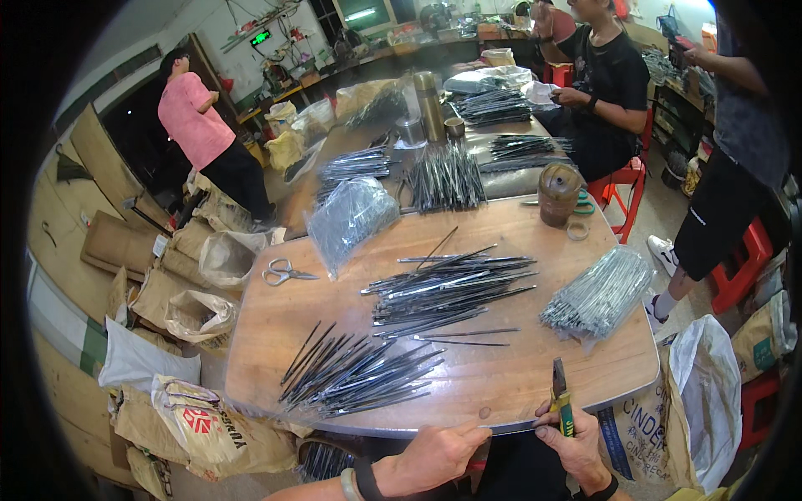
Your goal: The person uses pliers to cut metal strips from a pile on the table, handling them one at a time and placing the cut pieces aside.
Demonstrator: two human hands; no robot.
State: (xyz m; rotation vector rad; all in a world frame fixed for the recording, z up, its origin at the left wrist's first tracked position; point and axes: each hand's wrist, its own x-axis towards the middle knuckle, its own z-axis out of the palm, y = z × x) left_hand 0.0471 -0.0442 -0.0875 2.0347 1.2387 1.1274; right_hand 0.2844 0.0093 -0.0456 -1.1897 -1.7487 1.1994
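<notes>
Pliers (pixel 562 399) with green and yellow handles stand in the right hand (pixel 578 444), their metal nose pointing up and away, at the near edge of the wooden table (pixel 493 388). That hand is clamped on the handles, with the thumb and fingers wrapped around them. To its left, the left hand (pixel 433 459) sits at the same edge, fingers bent in toward the thumb; I cannot tell whether it is clamped on anything.

Beyond the hands, a loose heap of thin dark strips (pixel 355 376) lies on the near left of the table, and a larger heap of similar strips (pixel 451 288) lies across the middle. At the right, a clear bag of silvery strips (pixel 597 292) rests near the edge. Farther back are metal scissors (pixel 288 271), a bulging clear plastic bag (pixel 352 221), and a brown jar (pixel 558 196) with a roll of tape (pixel 577 230) just beside it
</notes>
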